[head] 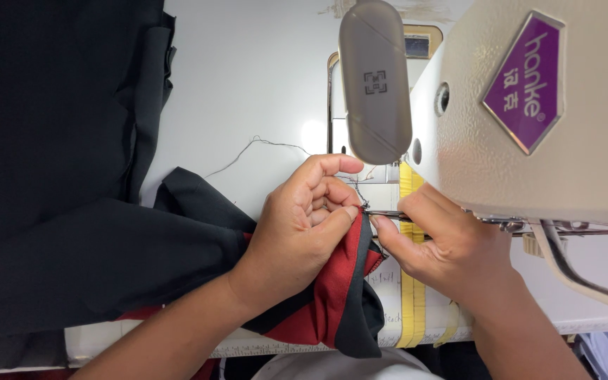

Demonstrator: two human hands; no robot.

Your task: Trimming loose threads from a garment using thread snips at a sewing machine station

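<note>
Left hand (pixel 300 225) pinching red and black cloth (pixel 336 299); right hand (pixel 445 243) gripping thin metal tool (pixel 387 213), near sewing machine (pixel 529 112) on table (pixel 248 77).

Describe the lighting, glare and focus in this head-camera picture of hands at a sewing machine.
Head view: bright, even light; a glare patch on the white table by the loose thread; the grey machine cover sits close and soft-edged; the left hand, right hand and red-and-black fabric are sharp; the black cloth loses detail in darkness.
</note>
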